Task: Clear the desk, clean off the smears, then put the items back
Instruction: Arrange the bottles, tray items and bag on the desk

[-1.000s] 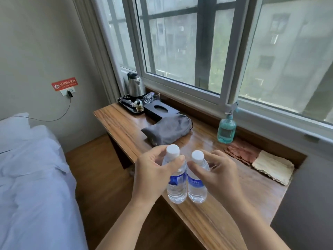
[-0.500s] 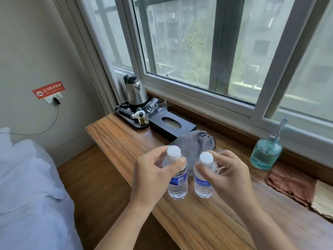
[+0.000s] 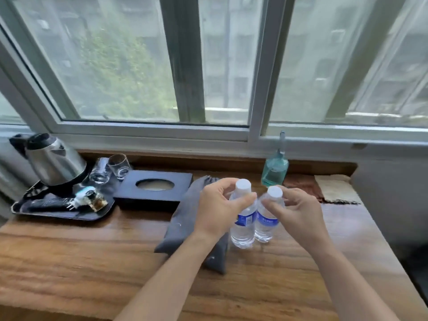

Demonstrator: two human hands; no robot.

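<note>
At frame centre the left hand (image 3: 218,206) and right hand (image 3: 298,210) each pinch a bottle (image 3: 243,224) neck; the desk (image 3: 92,262) looks largely uncleared, tray (image 3: 58,214) at left, wiping apparently pending.

You face a wide sliding window (image 3: 143,66) above the tabletop; its pale frame (image 3: 257,89) splits the panes just right of centre. Outside, a dark vertical post (image 3: 185,66) stands close to the glass. A leafy green tree (image 3: 120,72) shows at the left, with hazy apartment buildings (image 3: 231,66) beyond it. A grey wall (image 3: 389,193) is at your right.
</note>
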